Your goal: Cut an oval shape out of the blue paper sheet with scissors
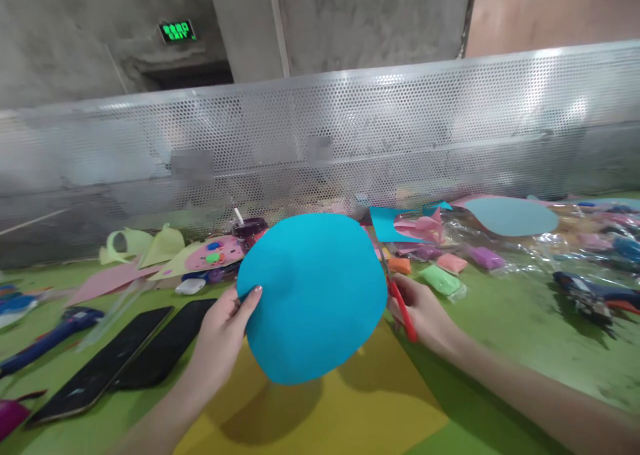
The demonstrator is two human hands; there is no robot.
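Note:
A large, roughly round sheet of blue paper (pixel 313 295) is held up in front of me. My left hand (pixel 227 318) pinches its left edge, thumb on the near face. At the right edge of the sheet, my right hand (pixel 420 308) grips red-handled scissors (pixel 403 308). Their blades point up and away along the paper's rim; whether they touch it I cannot tell. Below the blue sheet, a yellow sheet (pixel 380 388) lies on the green table (pixel 520 355), with the blue sheet's shadow falling across it.
Two black phones (pixel 107 352) lie at left near a dark blue tool (pixel 75 322). Behind are pink and cream paper pieces (pixel 115 282) and a dark jar (pixel 250 228). At right are clay packets (pixel 443 278), a light blue oval (pixel 513 216) and another tool (pixel 585 295). A perforated metal screen (pixel 350 128) stands behind.

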